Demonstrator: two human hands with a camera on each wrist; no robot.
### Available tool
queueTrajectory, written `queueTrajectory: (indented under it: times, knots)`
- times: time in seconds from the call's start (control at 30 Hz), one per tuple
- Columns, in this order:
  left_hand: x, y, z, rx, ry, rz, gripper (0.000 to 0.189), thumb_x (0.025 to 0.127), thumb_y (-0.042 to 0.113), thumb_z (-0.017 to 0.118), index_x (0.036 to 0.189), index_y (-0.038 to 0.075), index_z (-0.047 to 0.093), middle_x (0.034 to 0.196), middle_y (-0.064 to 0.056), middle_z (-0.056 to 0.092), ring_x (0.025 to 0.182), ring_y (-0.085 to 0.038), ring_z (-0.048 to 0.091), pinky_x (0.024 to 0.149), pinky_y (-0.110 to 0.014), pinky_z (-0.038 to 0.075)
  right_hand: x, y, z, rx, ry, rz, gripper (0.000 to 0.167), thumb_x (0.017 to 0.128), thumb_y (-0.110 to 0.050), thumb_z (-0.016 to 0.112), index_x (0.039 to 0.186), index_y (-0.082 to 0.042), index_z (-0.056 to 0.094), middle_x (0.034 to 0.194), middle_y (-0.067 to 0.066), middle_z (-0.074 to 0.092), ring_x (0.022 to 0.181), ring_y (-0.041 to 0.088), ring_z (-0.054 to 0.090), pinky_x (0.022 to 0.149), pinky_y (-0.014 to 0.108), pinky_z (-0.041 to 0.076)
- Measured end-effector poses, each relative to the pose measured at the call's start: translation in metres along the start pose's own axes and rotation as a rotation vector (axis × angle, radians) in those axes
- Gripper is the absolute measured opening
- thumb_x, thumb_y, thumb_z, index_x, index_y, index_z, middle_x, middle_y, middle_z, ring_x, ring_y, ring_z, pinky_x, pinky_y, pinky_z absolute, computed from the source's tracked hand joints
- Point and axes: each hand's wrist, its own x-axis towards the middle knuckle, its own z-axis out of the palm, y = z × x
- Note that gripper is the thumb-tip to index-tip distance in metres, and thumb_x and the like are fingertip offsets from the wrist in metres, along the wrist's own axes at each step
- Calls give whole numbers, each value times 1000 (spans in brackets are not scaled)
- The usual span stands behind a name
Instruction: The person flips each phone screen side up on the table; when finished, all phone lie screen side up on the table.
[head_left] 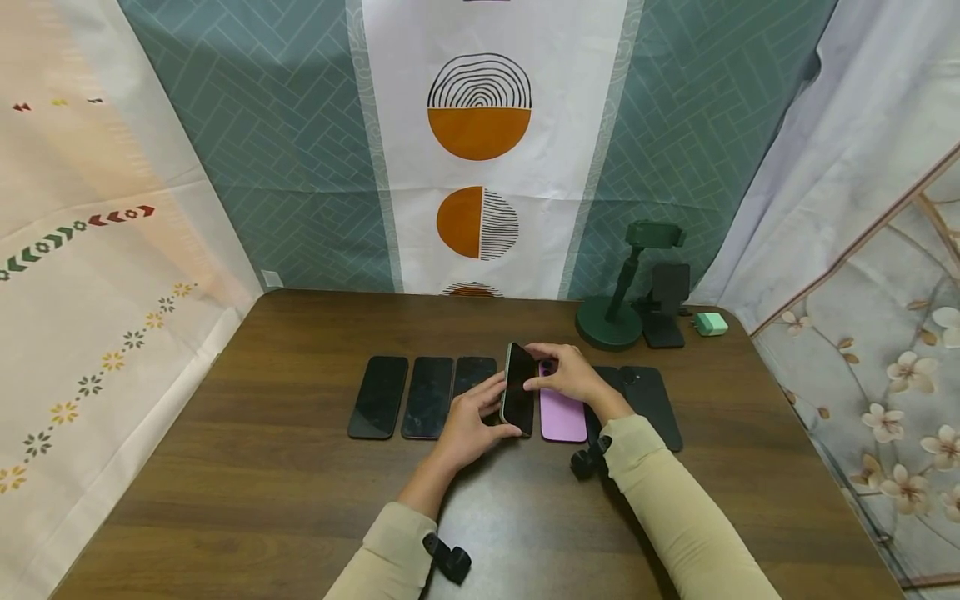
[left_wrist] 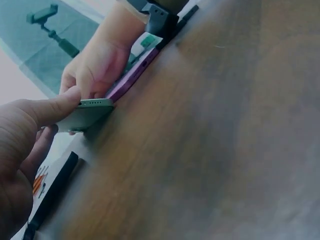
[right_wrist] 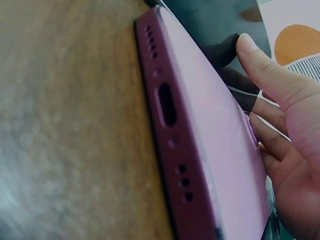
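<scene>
Green-edged phone (head_left: pixel 517 400) is probably needing light, even pressure while the left hand (head_left: pixel 471 423) and right hand (head_left: pixel 570 377) are pinching it tilted.

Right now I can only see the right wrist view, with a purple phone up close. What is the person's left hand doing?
Observer: The left hand holds the near end of a raised phone.
Visitor: Oh! What colour is it underneath?
Observer: In the left wrist view, its back looks pale green.
Visitor: And what lies to the left of it?
Observer: In the head view, three dark phones lie there in a row.
</scene>
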Motion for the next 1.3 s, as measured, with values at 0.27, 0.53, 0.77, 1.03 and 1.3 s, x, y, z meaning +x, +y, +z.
queueTrajectory:
  times: [0.27, 0.53, 0.77, 1.03, 1.3]
  knots:
    - [-1, 1, 4, 32, 41, -92, 78, 68, 4, 93, 135, -11, 58, 150, -18, 50, 122, -33, 61, 93, -33, 54, -1, 1, -1, -7, -4, -9, 71, 79, -24, 89, 140, -3, 60, 137, 15, 63, 126, 31, 59, 105, 48, 48]
    - [-4, 0, 3, 333, 68, -82, 76, 61, 22, 99, 129, 5, 70, 139, -13, 62, 135, -33, 51, 111, -54, 40, -1, 0, 0, 2, -29, -13, 71, 79, -22, 89, 140, -1, 59, 138, 15, 62, 130, 31, 57, 107, 47, 47]
    - [-2, 1, 5, 459, 17, -139, 78, 64, 29, 98, 132, 5, 68, 138, -19, 61, 132, -36, 54, 106, -56, 44, 0, 0, -2, -11, -49, -18, 70, 79, -20, 89, 140, -2, 60, 138, 15, 62, 130, 31, 56, 106, 49, 47]
    - [-2, 3, 6, 488, -4, -100, 73, 68, 27, 96, 130, 3, 68, 135, -11, 65, 134, -31, 52, 109, -51, 43, 0, -1, -3, -39, -57, -32, 67, 80, -21, 88, 139, -4, 61, 139, 15, 61, 130, 31, 55, 107, 49, 46]
    - [-5, 9, 11, 594, -74, -68, 64, 82, 39, 85, 130, 1, 67, 140, -8, 62, 139, -27, 47, 114, -53, 35, -6, 1, -10, -36, -4, -41, 64, 84, -23, 85, 139, -2, 60, 135, 15, 63, 127, 32, 58, 106, 50, 46]
